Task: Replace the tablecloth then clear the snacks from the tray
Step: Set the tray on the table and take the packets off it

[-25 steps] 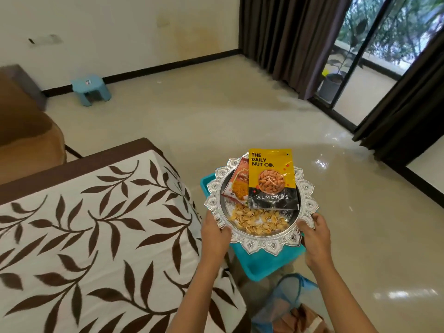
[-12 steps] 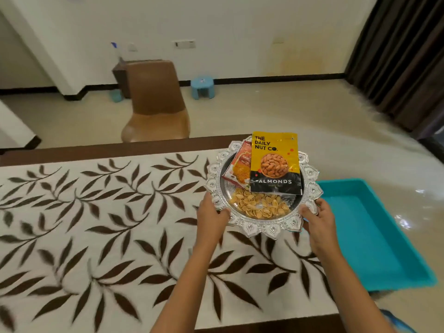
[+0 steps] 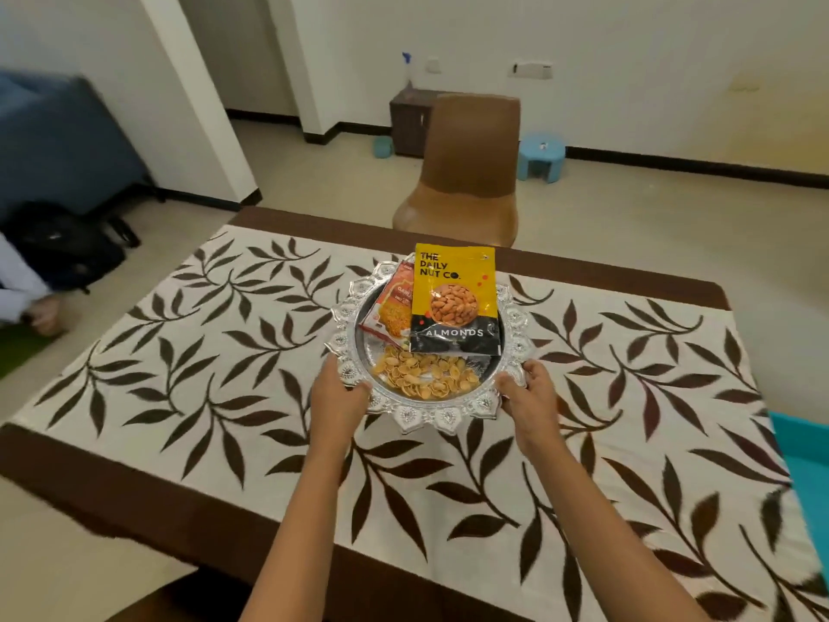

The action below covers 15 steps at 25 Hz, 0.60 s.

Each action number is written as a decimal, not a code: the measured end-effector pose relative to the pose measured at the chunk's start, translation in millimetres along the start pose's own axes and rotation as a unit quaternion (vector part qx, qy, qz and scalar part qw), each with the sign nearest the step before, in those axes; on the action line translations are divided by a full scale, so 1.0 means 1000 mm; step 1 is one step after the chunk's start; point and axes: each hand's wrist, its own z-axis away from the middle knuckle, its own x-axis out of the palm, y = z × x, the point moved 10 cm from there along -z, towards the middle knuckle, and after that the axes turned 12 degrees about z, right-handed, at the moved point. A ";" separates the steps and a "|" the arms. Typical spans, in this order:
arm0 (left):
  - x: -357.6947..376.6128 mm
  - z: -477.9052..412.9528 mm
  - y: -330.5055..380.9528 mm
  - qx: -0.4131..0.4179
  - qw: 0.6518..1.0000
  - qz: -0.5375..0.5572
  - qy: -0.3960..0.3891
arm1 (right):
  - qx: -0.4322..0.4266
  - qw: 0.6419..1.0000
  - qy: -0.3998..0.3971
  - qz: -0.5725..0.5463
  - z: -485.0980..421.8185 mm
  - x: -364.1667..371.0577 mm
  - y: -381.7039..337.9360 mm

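Two hands hold a round silver tray [image 3: 430,417] of snacks at the middle of the desk [image 3: 605,269], on its leaf-patterned tablecloth [image 3: 202,352].
The left hand [image 3: 338,399] grips the near rim. An orange packet [image 3: 390,307] lies under the almond packet [image 3: 455,298], whose long axis points to the far edge. The right hand [image 3: 531,397] grips the opposite side, likely to keep the tray level.

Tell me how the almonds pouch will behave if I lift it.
The almonds pouch probably flexes, being a flat glossy bag. It likely slides easily, lying loose over the orange packet on the silver tray.
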 end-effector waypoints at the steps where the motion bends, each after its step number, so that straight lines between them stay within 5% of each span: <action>1: -0.017 -0.008 -0.011 -0.014 1.000 -0.005 0.015 | -0.001 1.000 -0.011 0.002 0.001 0.020 -0.001; 10: -0.066 -0.048 -0.055 -0.062 0.998 0.021 0.014 | 0.002 0.996 -0.054 0.072 -0.012 0.094 0.002; 15: -0.062 -0.069 -0.029 -0.003 0.990 -0.137 0.025 | -0.004 0.969 -0.051 0.240 -0.033 0.080 -0.015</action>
